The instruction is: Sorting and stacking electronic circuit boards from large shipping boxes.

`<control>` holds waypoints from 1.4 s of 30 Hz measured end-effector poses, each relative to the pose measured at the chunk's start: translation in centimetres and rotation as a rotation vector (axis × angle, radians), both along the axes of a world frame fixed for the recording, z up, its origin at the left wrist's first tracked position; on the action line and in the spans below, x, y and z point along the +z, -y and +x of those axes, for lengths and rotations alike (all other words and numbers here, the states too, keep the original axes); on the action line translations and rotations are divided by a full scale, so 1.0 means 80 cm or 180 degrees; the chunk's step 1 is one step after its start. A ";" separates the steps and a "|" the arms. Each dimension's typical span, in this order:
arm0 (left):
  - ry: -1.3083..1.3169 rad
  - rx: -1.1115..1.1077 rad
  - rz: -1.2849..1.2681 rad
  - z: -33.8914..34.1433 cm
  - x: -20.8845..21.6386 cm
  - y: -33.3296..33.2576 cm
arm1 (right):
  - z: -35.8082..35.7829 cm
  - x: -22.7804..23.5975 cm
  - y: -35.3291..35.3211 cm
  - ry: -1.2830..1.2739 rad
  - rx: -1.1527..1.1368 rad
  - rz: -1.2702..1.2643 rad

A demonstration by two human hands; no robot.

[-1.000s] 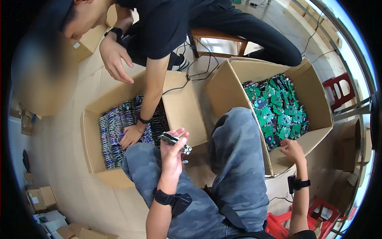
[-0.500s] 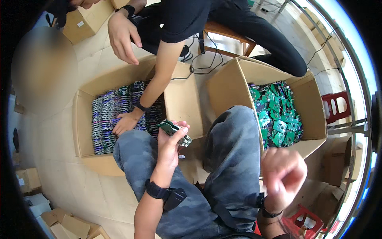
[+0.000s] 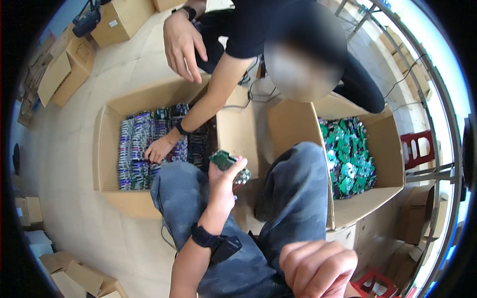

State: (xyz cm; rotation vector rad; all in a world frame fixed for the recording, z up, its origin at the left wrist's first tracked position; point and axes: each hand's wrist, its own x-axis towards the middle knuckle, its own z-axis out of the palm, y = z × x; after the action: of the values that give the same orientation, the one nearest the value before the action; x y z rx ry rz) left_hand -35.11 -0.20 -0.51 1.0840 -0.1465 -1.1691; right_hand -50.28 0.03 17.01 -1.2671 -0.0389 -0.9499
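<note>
My left hand (image 3: 222,181) is closed around a small stack of green circuit boards (image 3: 222,159), held above the gap between my knees. A thin reddish wire shows below the stack. My right hand (image 3: 318,270) is over my right thigh, its fingers curled in; whatever they may hold is hidden. Beyond my left knee, a cardboard box (image 3: 105,164) holds tight rows of edge-on circuit boards (image 3: 135,144). A co-worker's hand (image 3: 161,148) rests on these rows. To the right, another carton (image 3: 390,144) contains a loose heap of green circuit boards (image 3: 350,159).
The co-worker's other hand (image 3: 184,47) hangs above the left box. Dark cables (image 3: 251,99) lie between the cartons. A red plastic stool (image 3: 417,149) stands beyond the right carton, near a metal frame (image 3: 432,169). More cardboard boxes (image 3: 74,69) sit at the far left.
My right hand has come down and left, from beside the right carton to over my thigh. My left hand still grips the boards. The co-worker's head has shifted right.
</note>
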 end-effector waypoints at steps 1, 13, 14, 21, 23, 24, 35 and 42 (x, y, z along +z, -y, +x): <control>-0.0021 0.0095 0.0075 -0.003 -0.002 0.003 | -0.002 0.002 -0.001 0.0055 0.0079 -0.0025; -0.0069 0.0293 0.0310 0.007 -0.007 -0.003 | -0.007 -0.020 -0.023 -0.0544 -0.1525 0.0925; -0.0063 0.0260 0.0290 0.005 -0.009 -0.002 | -0.008 -0.016 -0.024 -0.0571 -0.1601 0.0980; -0.0049 0.0326 0.0134 0.011 -0.007 -0.006 | -0.010 -0.046 -0.018 -0.0119 -0.0476 0.0516; -0.0118 0.0509 0.0305 0.006 -0.018 -0.005 | -0.017 -0.058 -0.011 -0.0375 -0.1174 0.0960; -0.0148 0.0488 0.0304 0.001 -0.017 -0.001 | -0.032 -0.064 0.000 -0.0502 -0.1387 0.0997; -0.0526 0.0299 0.0091 0.007 -0.005 -0.004 | -0.183 -0.117 0.062 -0.1149 -0.2889 0.0947; -0.0404 0.0416 0.0011 0.002 -0.009 -0.003 | -0.129 -0.136 0.037 -0.2802 -0.2012 0.0356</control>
State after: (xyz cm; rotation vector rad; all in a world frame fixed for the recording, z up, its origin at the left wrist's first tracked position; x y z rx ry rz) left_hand -34.94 0.04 -1.19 1.0041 0.0249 -1.1167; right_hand -60.62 -2.92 6.12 -1.5254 1.1389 -0.8157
